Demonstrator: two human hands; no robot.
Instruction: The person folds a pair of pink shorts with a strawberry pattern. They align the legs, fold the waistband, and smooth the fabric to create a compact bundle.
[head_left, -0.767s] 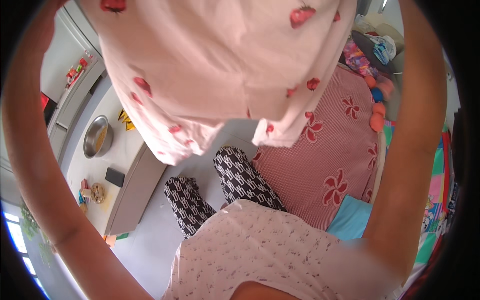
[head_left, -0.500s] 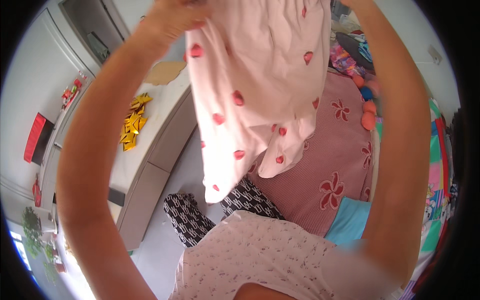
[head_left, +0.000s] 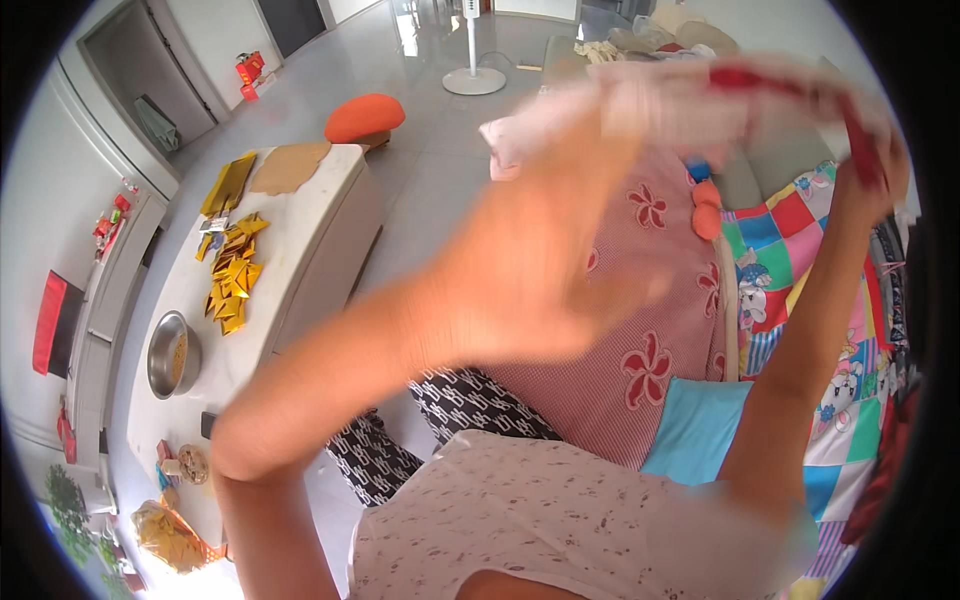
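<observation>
A pale pink garment, blurred by motion, stretches across the upper right, with a dark red strip along its edge. My right hand grips its right end at the far right. My left hand is raised in the middle, also smeared. Its thumb stands well away from the fingers, and the fingertips overlap the cloth, but no grip on it shows. Below lies the pink bed mat with red flower shapes, and a light blue cloth rests at its near right.
At left a white-topped cabinet carries gold foil packets, a steel bowl and a brown sheet. Beyond are an orange stool and a white fan stand. A colourful patchwork quilt lies right.
The garment has swung from hanging in front of me to the upper right, my right hand moving outward with it. My left hand has come down toward the middle, and the view has shifted.
</observation>
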